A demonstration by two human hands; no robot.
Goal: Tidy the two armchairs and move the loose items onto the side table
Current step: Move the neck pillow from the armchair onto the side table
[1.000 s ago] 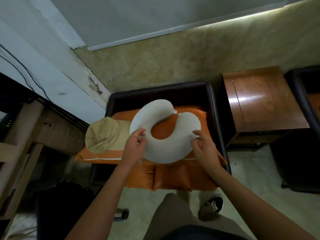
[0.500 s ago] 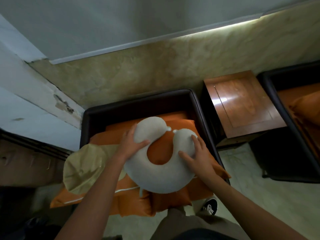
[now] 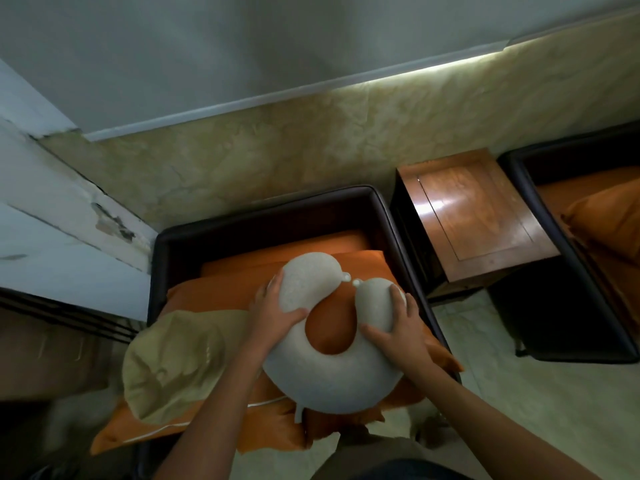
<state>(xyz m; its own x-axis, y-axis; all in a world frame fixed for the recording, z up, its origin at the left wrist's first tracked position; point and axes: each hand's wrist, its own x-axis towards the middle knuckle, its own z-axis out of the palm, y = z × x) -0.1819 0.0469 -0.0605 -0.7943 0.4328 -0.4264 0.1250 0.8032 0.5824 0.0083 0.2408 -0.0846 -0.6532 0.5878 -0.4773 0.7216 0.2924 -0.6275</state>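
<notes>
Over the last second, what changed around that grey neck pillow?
The left hand and right hand slid up the neck pillow, from its lower curve onto its two ends, and grip them. The beige hat stays on the orange cushion.

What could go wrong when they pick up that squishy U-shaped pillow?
The neck pillow lies on a loose orange cushion that overhangs the seat front; lifting it could drag the cushion to the floor. The beige cap sits at that cushion's edge and might get knocked off. The left hand and right hand grip only the pillow's soft arms, so it may slip.
</notes>
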